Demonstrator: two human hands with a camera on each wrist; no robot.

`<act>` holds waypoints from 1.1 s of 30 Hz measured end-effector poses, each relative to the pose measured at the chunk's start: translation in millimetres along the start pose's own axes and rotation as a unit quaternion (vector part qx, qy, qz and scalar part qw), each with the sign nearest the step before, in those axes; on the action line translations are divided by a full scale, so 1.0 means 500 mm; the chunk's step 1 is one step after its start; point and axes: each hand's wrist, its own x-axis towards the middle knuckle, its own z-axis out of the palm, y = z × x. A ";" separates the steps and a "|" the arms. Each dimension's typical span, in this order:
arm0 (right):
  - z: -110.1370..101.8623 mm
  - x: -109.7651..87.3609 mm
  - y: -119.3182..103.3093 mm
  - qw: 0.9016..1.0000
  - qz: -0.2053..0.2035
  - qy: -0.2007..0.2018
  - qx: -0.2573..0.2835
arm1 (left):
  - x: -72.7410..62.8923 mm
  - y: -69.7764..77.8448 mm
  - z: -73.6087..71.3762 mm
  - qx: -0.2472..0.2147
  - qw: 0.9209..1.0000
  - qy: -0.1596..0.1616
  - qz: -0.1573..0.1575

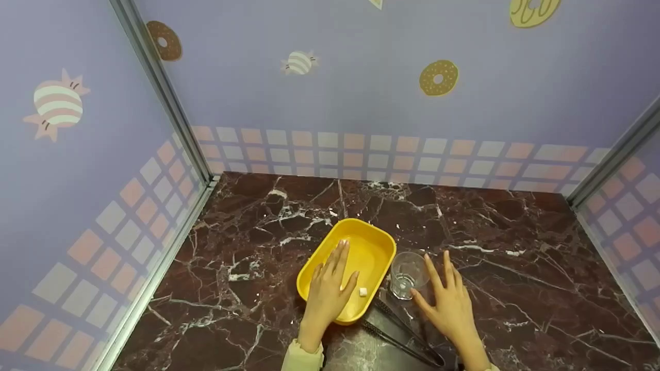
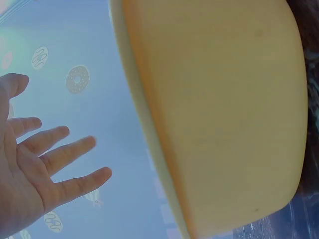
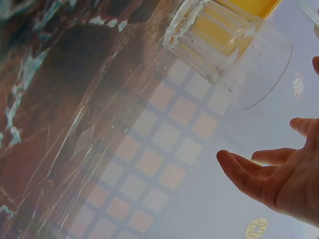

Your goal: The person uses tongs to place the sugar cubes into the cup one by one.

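A yellow plastic basin [image 1: 379, 247] stands on the dark marble table, with one small white cube [image 1: 363, 292] inside it. My left hand [image 1: 328, 288] hovers over the basin's near left part, fingers extended; the left wrist view shows the palm beside and above the rim. To the basin's right, a clear drinking glass [image 1: 405, 278] stands upright. My right hand [image 1: 449, 299] is at the glass's right side, fingers spread and holding nothing. In the right wrist view these fingers are apart from the glass. Black tongs [image 1: 402, 335] lie between the two wrists, arms apart, tips by the basin.
Purple panels [image 1: 335, 93] with printed sweets and checks enclose the marble table [image 1: 515, 278] at the back and both sides. Metal strips [image 1: 165, 93] run along their corners. Tiny white crumbs lie scattered around the basin.
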 end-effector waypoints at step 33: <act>-0.021 -0.050 0.009 0.992 -0.070 0.094 0.045 | -0.028 -0.093 -0.019 -0.007 0.993 0.091 -0.081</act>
